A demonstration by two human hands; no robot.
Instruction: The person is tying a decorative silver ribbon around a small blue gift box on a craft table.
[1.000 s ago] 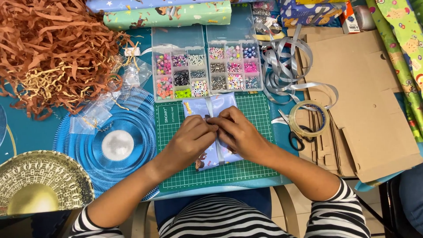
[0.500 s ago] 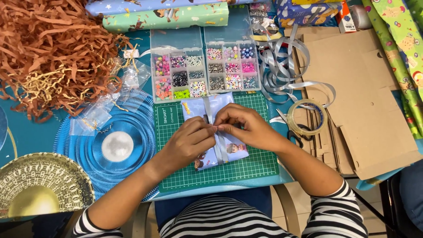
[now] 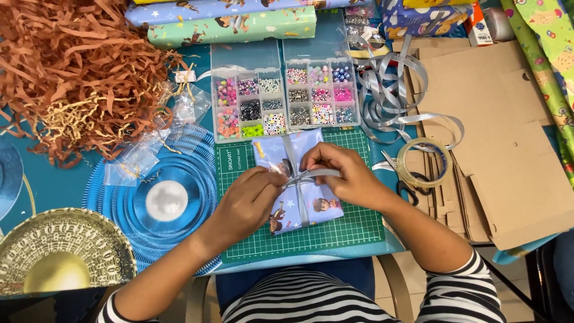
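A small wrapped parcel in pale blue cartoon-print paper lies on the green cutting mat, which sits at the near edge of the table right in front of the person. The parcel's long axis runs from the far edge of the mat toward the near edge, tilted a little, so its far end points at the two clear bead boxes and its near end leans toward the person's right. A grey ribbon runs down its length. The left hand rests on the parcel's left side with its fingers closed on the ribbon at the crossing point. The right hand comes in from the other side, its fingers pinched on a loop of the same ribbon just above the parcel's middle; the two hands nearly touch there. Beside the right wrist lie a roll of clear tape and a pair of scissors, near a loose tangle of grey ribbon and flat brown cardboard toward the right edge. To the left of the mat sits a blue ridged plate, a gold plate at the near left corner, and a heap of brown paper shred at the far left. Rolls of wrapping paper line the far edge.
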